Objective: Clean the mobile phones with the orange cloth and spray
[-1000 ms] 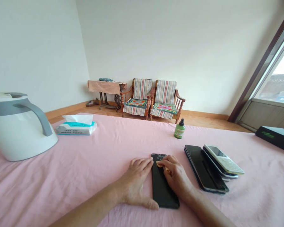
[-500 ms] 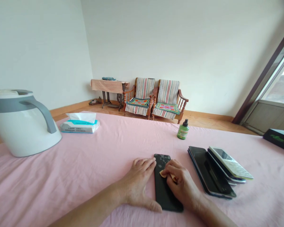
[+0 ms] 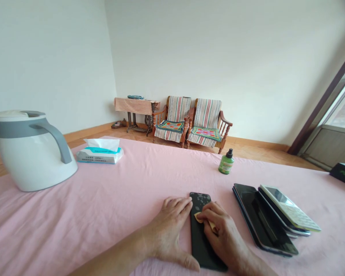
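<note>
A black phone [image 3: 202,239] lies flat on the pink cloth, with droplets or wet smears near its far end. Against its left edge rests my left hand [image 3: 168,230], fingertips at the upper side and thumb stretched along the lower side, the fingers extended. My right hand [image 3: 222,232] is closed on a small yellow cloth [image 3: 198,217], pressed to the phone's surface just below the wet patch. Part of the cloth is hidden under the fingers. To the right, two stacks of phones [image 3: 261,218] lie side by side, one topped by a white phone [image 3: 290,209].
A green spray bottle [image 3: 226,162] stands beyond the phones. At the left are a white and grey jug [image 3: 36,153] and a tissue pack [image 3: 100,152]. A black box [image 3: 343,175] sits at the right edge. Two wooden armchairs [image 3: 205,122] stand by the far wall.
The view has shifted slightly, so most things appear a little lower and further right. My right hand still presses the cloth on the phone; my left hand keeps its place at the edge.
</note>
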Available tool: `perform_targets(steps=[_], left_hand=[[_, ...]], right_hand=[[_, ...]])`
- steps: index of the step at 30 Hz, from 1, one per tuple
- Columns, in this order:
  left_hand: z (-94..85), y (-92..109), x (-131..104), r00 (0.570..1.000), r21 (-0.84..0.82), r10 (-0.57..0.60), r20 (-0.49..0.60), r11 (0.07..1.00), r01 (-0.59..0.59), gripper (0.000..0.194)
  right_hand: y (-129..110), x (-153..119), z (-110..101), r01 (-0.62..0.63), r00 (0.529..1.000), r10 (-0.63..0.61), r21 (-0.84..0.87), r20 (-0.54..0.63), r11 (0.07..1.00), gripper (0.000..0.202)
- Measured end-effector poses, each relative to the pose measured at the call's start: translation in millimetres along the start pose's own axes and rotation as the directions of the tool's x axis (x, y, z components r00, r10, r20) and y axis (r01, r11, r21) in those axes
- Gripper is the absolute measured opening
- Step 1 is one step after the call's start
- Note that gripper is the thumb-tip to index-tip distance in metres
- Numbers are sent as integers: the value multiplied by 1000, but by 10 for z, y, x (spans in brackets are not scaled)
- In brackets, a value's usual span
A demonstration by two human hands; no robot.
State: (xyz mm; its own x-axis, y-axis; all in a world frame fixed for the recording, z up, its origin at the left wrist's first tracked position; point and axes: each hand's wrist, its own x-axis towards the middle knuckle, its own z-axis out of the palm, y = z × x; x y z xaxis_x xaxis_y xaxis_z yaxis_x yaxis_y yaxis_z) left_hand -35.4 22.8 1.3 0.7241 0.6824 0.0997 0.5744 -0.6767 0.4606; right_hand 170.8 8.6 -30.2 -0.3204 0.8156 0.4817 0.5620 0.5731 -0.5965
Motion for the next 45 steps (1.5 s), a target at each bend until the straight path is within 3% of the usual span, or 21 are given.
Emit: perform_targets(steps=[7, 15, 22, 25, 31, 38, 45], left_hand=[[30, 19, 20, 999, 9, -22, -36, 1000, 22, 116], [106, -26, 24, 997, 11, -20, -76, 1000, 21, 114], [71, 7, 11, 996, -7, -4, -87, 1000, 4, 112], [53, 5, 10, 998, -26, -20, -60, 1000, 18, 107], [70, -64, 43, 998, -32, -51, 29, 998, 52, 110], [26, -4, 52, 996, -7, -71, 45, 997, 71, 110], [41, -14, 48, 996, 0, -81, 36, 997, 81, 107]], right_hand=[[23, -12, 19, 1, 1000, -1, 4, 5, 1000, 34], [93, 1, 41, -102, 992, 95, -92, -80, 991, 38], [277, 292, 21, -84, 994, 74, -127, -82, 988, 39], [233, 282, 66, -85, 993, 75, -115, -90, 990, 37], [55, 2, 137, -28, 1000, 28, -14, -15, 1000, 32], [319, 286, 30, -85, 992, 76, -93, -101, 992, 39], [76, 98, 117, -91, 993, 85, -65, -81, 994, 31]])
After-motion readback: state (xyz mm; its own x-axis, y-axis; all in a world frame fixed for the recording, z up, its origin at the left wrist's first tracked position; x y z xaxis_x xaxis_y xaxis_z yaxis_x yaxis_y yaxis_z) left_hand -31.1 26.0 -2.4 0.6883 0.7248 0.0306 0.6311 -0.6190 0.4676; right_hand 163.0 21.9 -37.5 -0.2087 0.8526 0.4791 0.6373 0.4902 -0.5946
